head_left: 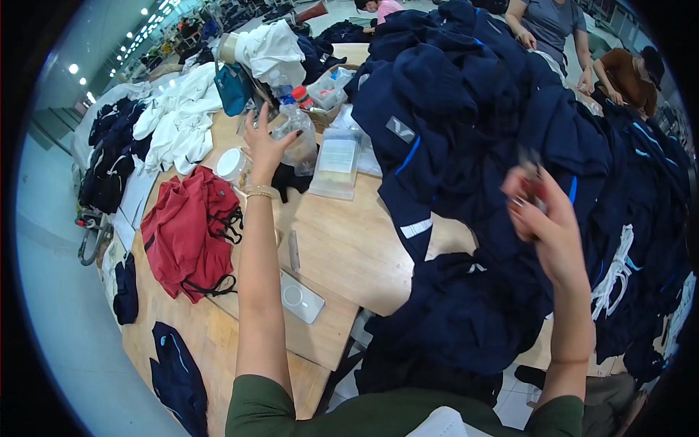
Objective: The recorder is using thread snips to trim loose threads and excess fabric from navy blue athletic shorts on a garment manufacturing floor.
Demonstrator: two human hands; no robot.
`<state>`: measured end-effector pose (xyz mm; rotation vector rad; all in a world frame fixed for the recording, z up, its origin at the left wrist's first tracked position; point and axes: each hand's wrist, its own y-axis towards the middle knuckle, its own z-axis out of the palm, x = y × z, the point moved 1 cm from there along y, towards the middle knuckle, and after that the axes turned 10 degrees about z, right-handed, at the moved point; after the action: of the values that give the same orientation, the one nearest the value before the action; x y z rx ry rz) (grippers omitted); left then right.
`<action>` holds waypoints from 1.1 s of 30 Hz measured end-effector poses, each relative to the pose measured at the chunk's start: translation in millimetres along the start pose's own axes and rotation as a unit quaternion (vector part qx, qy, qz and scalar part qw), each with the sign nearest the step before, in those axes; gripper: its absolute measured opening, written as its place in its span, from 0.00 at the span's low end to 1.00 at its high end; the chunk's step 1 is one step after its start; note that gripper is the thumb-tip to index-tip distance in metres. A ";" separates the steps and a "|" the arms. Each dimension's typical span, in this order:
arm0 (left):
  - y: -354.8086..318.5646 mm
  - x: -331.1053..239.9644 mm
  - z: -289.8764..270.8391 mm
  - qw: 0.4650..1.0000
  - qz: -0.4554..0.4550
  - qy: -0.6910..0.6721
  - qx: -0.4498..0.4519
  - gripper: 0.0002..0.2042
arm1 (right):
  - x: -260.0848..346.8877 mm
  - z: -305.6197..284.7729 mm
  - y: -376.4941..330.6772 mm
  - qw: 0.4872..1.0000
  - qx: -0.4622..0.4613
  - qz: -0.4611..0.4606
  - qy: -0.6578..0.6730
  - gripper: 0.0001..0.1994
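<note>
The left hand [266,154] is empty, fingers spread wide beside a clear plastic bottle [301,154], toward the far edge of the pale wooden bench [357,244]. The right hand [547,216] grips a small, blurry red-and-silver tool [536,186] by dark-blue cloth clothes [473,109].

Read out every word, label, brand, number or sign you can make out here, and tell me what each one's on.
None legible.
Label in the clear packet: printed, but too small to read.
Grey patch on the navy garment: a pale angular mark, no readable letters.
Pale phone: a ring-shaped mark, no readable lettering.
Small tool in the right hand: too blurred to read.
</note>
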<state>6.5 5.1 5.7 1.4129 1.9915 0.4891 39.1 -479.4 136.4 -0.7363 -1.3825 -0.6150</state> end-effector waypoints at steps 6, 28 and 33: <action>-30.6 -21.0 -13.1 0.996 -0.065 -0.003 -0.054 0.41 | -47.1 -94.6 -128.5 0.984 -0.154 0.018 0.090 0.16; -209.3 -330.9 -33.6 0.906 0.026 -0.407 0.113 0.09 | -185.5 -94.2 -206.1 0.905 -0.398 0.064 -0.134 0.06; -208.4 -376.9 -42.5 0.860 0.240 -0.370 0.257 0.12 | -186.8 -89.1 -197.0 0.911 -0.403 0.042 -0.077 0.07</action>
<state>-85.6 -417.7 13.4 2.0368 1.1571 -0.4017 -73.2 -680.5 -32.6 -1.5215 -1.2069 -1.0968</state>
